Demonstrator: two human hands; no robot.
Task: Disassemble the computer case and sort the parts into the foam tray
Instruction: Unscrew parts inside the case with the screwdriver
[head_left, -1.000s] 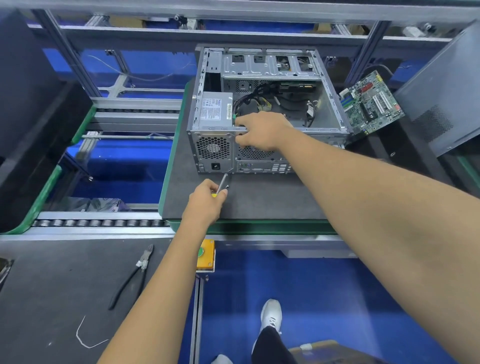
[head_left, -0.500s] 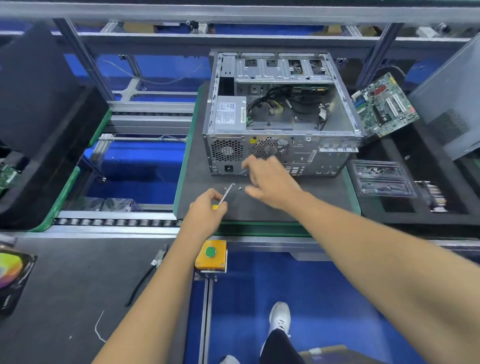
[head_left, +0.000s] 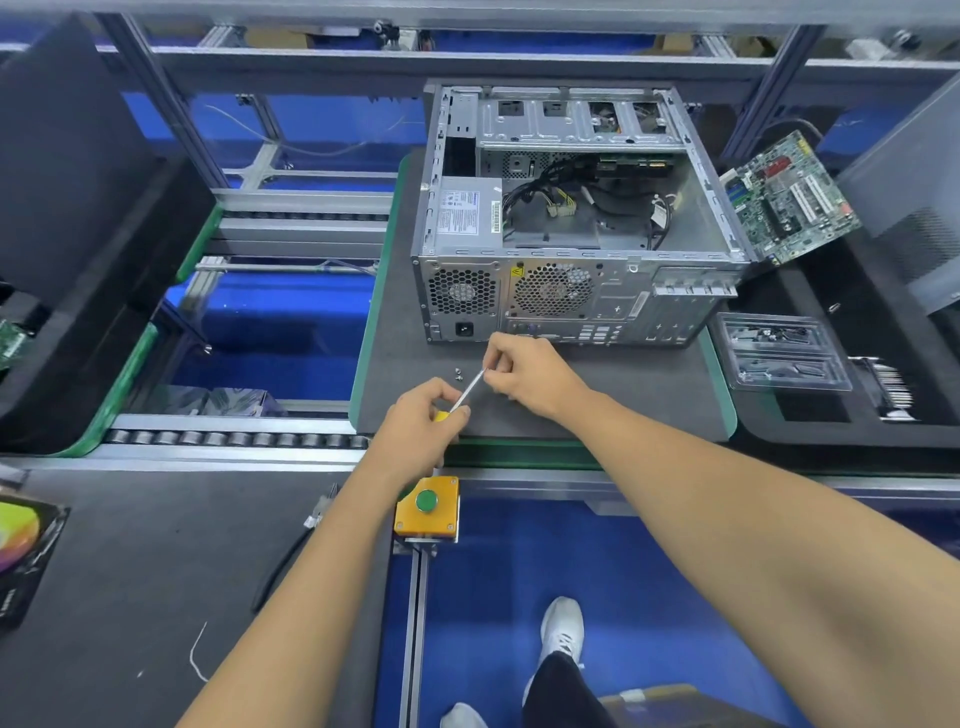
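Computer case (head_left: 571, 228): grey metal, side panel off, interior facing up, rear panel toward the viewer. Stands on the far half of the dark grey surface (head_left: 623, 395), nearer its right edge. Inside: power supply (head_left: 465, 213) at the near left corner, loose black cables (head_left: 597, 187) across the middle.

Screwdriver (head_left: 467, 391): thin silver shaft, yellow handle. Lies between the two hands, above the near part of the surface, in front of the case and apart from it.

Left hand (head_left: 421, 431): grip curled round the yellow handle, near the front edge of the surface.

Right hand (head_left: 524, 376): grip pinched on the upper end of the shaft, just in front of the case's rear panel; whether it also holds a screw cannot be told.

Screws (head_left: 458, 373): two small ones, loose on the surface, just left of the shaft's tip.

Foam tray (head_left: 857, 364): black, beside the right edge of the surface. Holds a clear plastic box (head_left: 784, 353) of small parts; a green motherboard (head_left: 789, 195) leans at its far end, next to the case's right wall.

Push-button box (head_left: 427, 506): yellow, green button, fixed below the front edge.

Pliers (head_left: 291, 556): on the lower dark bench at left, partly hidden by the left forearm.
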